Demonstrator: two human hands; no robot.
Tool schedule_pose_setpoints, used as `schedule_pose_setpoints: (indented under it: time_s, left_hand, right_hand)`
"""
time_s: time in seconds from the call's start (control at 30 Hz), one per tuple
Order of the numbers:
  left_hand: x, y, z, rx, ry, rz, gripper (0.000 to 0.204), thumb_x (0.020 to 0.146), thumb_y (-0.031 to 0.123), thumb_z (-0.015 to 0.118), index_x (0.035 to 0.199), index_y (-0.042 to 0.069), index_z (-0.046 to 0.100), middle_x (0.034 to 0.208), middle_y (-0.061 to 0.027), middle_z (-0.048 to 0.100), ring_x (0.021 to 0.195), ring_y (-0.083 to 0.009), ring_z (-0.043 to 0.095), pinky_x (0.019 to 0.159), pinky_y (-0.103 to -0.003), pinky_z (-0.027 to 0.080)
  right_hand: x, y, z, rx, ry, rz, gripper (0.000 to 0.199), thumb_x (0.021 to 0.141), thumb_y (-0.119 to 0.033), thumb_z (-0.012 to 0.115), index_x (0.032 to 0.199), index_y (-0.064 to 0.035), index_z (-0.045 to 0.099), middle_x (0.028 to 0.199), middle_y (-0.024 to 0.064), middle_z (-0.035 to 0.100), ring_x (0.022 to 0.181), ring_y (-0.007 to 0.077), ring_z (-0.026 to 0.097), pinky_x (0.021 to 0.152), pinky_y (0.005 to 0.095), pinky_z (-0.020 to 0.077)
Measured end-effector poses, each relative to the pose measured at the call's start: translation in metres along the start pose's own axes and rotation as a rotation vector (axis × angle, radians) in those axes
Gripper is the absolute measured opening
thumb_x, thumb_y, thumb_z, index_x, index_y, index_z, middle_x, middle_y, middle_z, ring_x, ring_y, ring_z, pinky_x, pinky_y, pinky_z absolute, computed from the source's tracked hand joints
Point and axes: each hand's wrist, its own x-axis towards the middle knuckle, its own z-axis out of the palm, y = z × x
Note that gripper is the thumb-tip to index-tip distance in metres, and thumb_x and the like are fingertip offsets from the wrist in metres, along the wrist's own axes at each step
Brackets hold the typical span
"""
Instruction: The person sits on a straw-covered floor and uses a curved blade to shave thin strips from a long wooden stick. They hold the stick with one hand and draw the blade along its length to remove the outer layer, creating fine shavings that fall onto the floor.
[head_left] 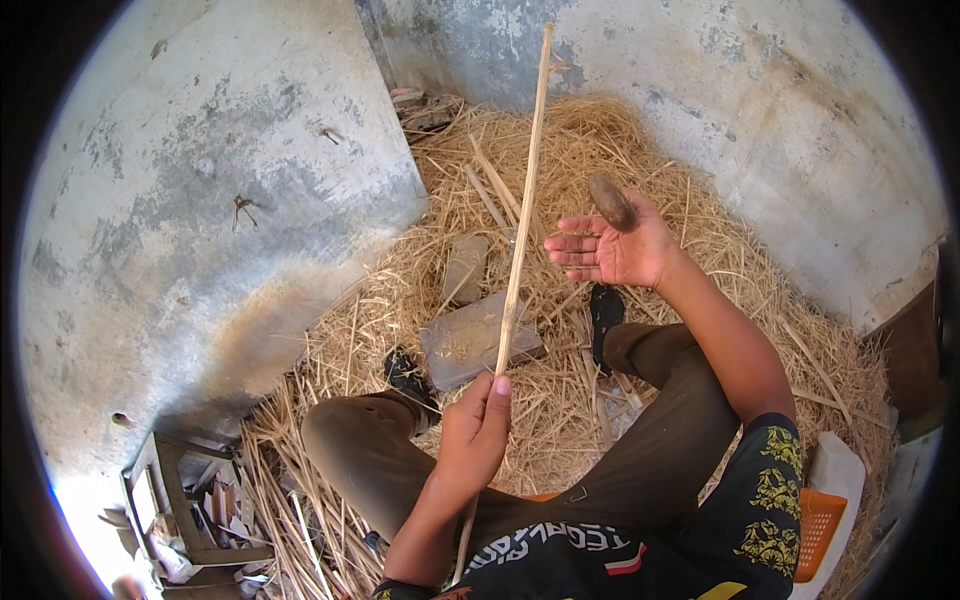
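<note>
Wooden stick (525,210) is standing beyond our curled left fingers; our left hand (475,435) is gripping it snugly, thumb alongside, presumably for steadiness. Right hand (632,252) is lying palm-up, fingers extended, brown oblong piece (611,202) resting by its thumb.

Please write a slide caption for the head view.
Left hand grips a long stick; oblong brown object at the open right hand.

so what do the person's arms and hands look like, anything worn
The left hand and right hand are bare, with no gloves or rings visible. Both forearms are bare too. The right sleeve is short and black, with ornate yellow patterns; only a dark edge of the left sleeve shows.
</note>
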Motion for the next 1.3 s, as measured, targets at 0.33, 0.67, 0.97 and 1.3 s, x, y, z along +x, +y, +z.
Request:
schedule_pose_setpoints:
  time_s: [0.33,0.67,0.97,1.3]
  left_hand:
    - [0.000,-0.002,-0.001,0.002,-0.002,0.021,0.037,0.110,0.027,0.045,0.080,0.007,0.048,0.062,0.0048,0.044,0.056,-0.0033,0.038,0.051,-0.023,0.033]
    - [-0.001,-0.003,-0.005,-0.029,0.017,0.022,0.037,0.110,0.030,0.045,0.081,0.008,0.048,0.063,0.0051,0.044,0.055,-0.0030,0.037,0.050,-0.022,0.032]
    - [0.000,-0.003,-0.003,-0.219,-0.066,-0.041,0.038,0.110,0.035,0.045,0.082,0.010,0.045,0.061,0.0042,0.039,0.047,-0.0043,0.033,0.042,-0.023,0.027]
    - [-0.016,0.014,0.019,-0.717,-0.363,-0.334,0.042,0.107,0.046,0.046,0.080,0.015,0.038,0.059,0.0048,0.026,0.045,-0.0055,0.018,0.040,-0.025,0.015]
  right_hand:
    - [0.008,0.006,-0.014,-0.301,0.219,-0.017,0.046,0.086,-0.027,0.052,0.104,0.0112,0.071,0.124,0.0323,0.064,0.120,0.0397,0.062,0.101,0.0495,0.0491]
    - [0.000,0.008,0.022,-0.644,0.533,-0.166,0.039,0.094,-0.029,0.067,0.068,-0.0003,0.064,0.087,0.0166,0.072,0.071,0.0251,0.069,0.071,0.0406,0.0592]
    - [-0.006,-0.013,-0.003,-1.701,1.369,-0.543,0.051,0.090,-0.047,0.073,0.070,-0.0014,0.062,0.056,0.0097,0.056,0.051,0.0237,0.055,0.054,0.0417,0.0459]
    - [-0.025,-0.040,0.004,-1.976,1.229,-0.748,0.030,0.089,-0.026,0.068,0.072,-0.0013,0.068,0.055,0.0103,0.058,0.050,0.0229,0.056,0.053,0.0426,0.0457]
